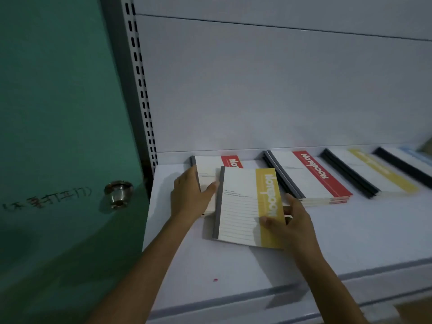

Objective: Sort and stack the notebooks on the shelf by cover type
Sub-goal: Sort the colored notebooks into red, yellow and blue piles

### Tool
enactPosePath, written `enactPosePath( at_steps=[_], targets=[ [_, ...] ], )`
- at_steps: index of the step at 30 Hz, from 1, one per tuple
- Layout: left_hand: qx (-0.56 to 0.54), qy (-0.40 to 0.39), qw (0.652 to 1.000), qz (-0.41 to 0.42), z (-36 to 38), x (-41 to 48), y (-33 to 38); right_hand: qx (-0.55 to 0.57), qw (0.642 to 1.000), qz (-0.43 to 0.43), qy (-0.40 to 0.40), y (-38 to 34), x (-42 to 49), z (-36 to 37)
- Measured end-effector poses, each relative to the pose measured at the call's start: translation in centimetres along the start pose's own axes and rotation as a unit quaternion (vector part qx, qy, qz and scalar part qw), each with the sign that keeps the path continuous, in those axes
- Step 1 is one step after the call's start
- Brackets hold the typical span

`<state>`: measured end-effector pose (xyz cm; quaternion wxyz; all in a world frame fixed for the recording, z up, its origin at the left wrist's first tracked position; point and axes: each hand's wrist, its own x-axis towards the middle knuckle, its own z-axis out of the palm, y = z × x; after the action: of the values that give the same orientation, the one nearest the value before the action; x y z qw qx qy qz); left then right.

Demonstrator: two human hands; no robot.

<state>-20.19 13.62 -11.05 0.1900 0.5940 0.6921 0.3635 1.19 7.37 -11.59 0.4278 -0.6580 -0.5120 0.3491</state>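
A notebook with a yellow stripe (243, 206) is lifted slightly above the white shelf (350, 232), and my right hand (292, 223) pinches it at its right edge, thumb on the yellow band. Behind it lies a red-striped notebook (208, 169) on the shelf's left end; my left hand (191, 192) grips its left side, thumb on the cover. To the right sit a stack of red-striped notebooks (311, 176), a yellow-striped stack (367, 171) and a blue-striped stack (406, 160) at the frame's edge.
A green door (58, 136) with a metal knob (119, 194) stands close on the left of the shelf. A perforated upright (140, 85) and the white back panel (280, 90) bound the shelf. A lower shelf edge (257, 300) juts out below.
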Motion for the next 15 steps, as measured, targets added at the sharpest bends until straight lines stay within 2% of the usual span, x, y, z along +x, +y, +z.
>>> enactPosePath(
  at_steps=[4, 9, 15],
  targets=[
    [0.069, -0.063, 0.995, -0.046, 0.4, 0.3, -1.1, 0.014, 0.999, 0.01, 0.033, 0.4, -2.9, -0.4],
    [0.031, -0.087, 0.995, -0.037, -0.7, -0.1, -1.5, 0.03, 0.996, 0.026, 0.085, 0.9, -5.9, -0.6],
    [-0.03, 0.048, 0.996, 0.074, -2.2, -3.8, -0.7, 0.067, 0.99, 0.025, 0.118, 0.7, -6.9, -1.1]
  ],
)
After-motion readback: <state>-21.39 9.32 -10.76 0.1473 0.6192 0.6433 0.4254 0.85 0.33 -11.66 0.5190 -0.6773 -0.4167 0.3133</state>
